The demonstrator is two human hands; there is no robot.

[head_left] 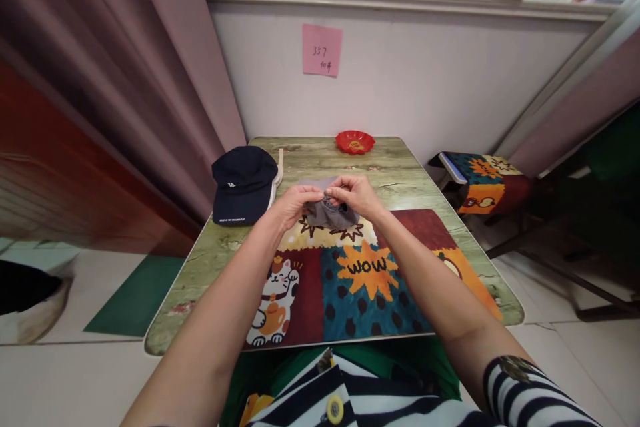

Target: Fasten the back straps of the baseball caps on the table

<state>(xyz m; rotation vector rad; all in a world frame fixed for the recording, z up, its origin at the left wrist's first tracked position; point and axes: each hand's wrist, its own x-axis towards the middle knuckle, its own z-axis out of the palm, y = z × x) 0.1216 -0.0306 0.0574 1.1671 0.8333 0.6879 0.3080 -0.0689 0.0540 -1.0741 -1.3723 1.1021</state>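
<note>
Over the middle of the table, a small, crumpled grey cloth item [333, 215] is held up between my two hands; its exact kind cannot be made out. My left hand [295, 203] pinches its upper edge from the left, thumb and fingers together. From the right, my right hand [358, 193] pinches the same edge, its fingertips almost meeting the left ones. Some dark detail shows at the pinched spot, too small to name. Beneath the cloth lies a colourful mat [370, 307] printed with "WOW" and a cat.
A navy cap [245, 180] rests on the table's left side, with a pale stick-like piece [281, 163] beside it. At the back stands a red scalloped dish [355, 142]. A pink note [322, 50] is on the wall. To the right is a stool [483, 180] with a printed cover.
</note>
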